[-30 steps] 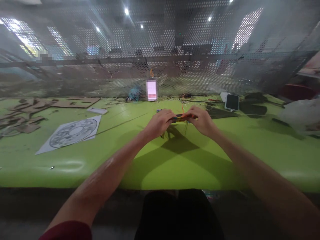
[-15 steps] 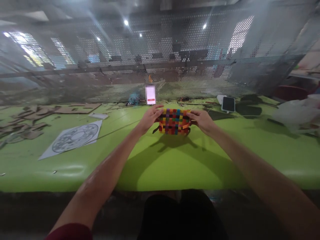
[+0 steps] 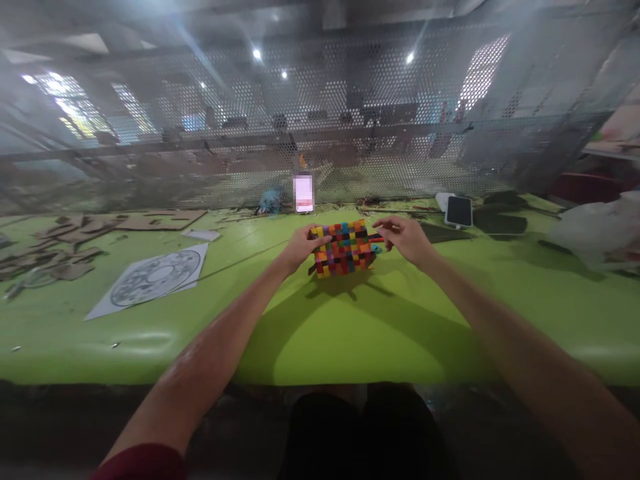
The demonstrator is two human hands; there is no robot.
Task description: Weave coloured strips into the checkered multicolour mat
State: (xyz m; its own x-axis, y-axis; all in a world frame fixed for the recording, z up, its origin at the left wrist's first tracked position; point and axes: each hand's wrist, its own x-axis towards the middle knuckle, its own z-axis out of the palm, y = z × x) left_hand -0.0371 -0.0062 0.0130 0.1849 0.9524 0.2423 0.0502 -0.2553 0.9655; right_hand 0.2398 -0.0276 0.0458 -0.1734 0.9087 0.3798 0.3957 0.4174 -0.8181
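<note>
At weave (image 3: 344, 252), left hand (image 3: 301, 245) pinching, right (image 3: 404, 236) curled

The green table (image 3: 175, 363) bears brown cut pieces (image 3: 75, 269), a printed sheet (image 3: 160, 274) and a crumpled pale bag (image 3: 607, 230).

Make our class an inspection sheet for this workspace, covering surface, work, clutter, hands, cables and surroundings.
Surface: glossy green table.
Work: multicoloured woven piece, loose strip ends at its right side.
Clutter: brown cutouts, printed sheet, lit phone, white-framed device, plastic bag.
Hands: left hand grips the piece's left edge; right hand is at the strip ends, grip unclear.
Cables: none clearly seen.
Surroundings: perforated screen behind the table.
</note>
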